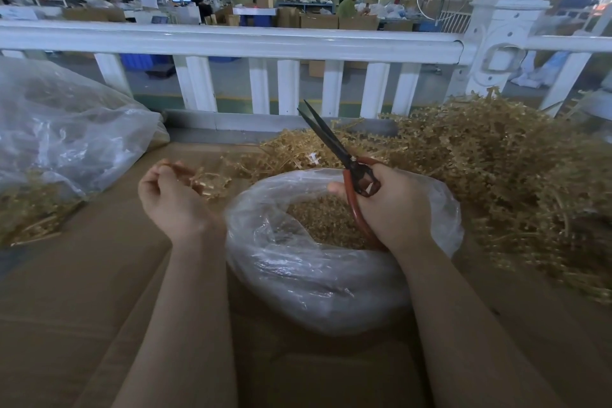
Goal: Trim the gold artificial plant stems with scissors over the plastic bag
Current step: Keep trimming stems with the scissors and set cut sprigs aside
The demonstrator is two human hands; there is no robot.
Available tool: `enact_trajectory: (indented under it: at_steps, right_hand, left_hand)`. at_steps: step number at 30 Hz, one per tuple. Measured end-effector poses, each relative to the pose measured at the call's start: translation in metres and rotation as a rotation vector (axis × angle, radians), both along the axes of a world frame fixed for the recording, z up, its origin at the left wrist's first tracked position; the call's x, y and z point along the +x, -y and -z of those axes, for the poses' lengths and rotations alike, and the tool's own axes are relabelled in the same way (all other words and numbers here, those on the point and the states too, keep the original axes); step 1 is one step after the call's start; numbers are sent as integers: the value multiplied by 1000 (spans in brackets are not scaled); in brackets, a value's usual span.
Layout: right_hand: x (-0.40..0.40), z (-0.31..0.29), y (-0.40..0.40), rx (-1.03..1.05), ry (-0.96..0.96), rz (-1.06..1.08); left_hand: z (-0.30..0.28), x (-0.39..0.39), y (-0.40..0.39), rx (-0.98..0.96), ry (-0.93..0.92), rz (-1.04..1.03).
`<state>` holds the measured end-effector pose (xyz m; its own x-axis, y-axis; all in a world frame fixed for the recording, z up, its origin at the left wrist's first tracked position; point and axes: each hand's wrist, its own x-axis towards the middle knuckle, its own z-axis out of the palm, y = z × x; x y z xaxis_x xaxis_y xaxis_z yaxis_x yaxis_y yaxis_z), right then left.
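Observation:
My right hand (394, 205) grips the red handles of black-bladed scissors (331, 139), whose nearly closed blades point up and away to the left. The hand is above an open clear plastic bag (318, 272) holding small gold trimmings. My left hand (172, 199), left of the bag, has curled fingers holding a blurred gold plant stem piece (208, 180). A large heap of gold artificial stems (490, 169) lies to the right and behind the bag.
All rests on a brown cardboard surface (99, 291). A big clear bag (63, 132) with gold stems sits at the left. A white railing (231, 40) runs across behind the work area; people work at desks far beyond it.

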<state>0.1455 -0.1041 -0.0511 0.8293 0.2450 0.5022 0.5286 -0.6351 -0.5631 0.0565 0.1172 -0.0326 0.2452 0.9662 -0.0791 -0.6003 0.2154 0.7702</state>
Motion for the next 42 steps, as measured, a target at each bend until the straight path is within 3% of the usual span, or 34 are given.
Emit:
enact_trajectory:
  at_steps: [3,6,10,12,14,16,18,22,24,29,34,42]
  right_hand:
    - [0,-1,0,-15,26,-2]
    - [1,0,-2,-105,57,26]
    - [1,-1,-3,-119,60,59]
    - [1,0,-3,-122,42,81]
    - [4,2,-3,-126,8,101]
    - [8,4,-2,-126,-36,110]
    - [9,4,-2,-133,-72,114]
    - [10,6,-1,-97,-71,154]
    - [9,7,-1,-81,-43,176]
    - [8,7,0,-66,-44,154]
    - [9,8,-1,-77,-60,144]
    - [9,7,0,-88,-105,125]
  left_hand:
    - [2,4,1,102,-154,-149]
    - [6,5,-3,66,-263,-209]
    - [6,7,-7,27,-757,-314]
    - [0,6,4,247,-884,-401]
    - [2,7,18,632,-922,-441]
    - [6,12,31,998,-976,-365]
    - [13,18,40,1261,-996,-99]
    - [25,26,44,1537,-1095,454]
    - [27,28,41,1547,-1128,535]
    - [27,36,36,1185,-1030,552]
    - [28,45,37,1127,-1124,466]
    - [19,52,36,1111,-1356,556]
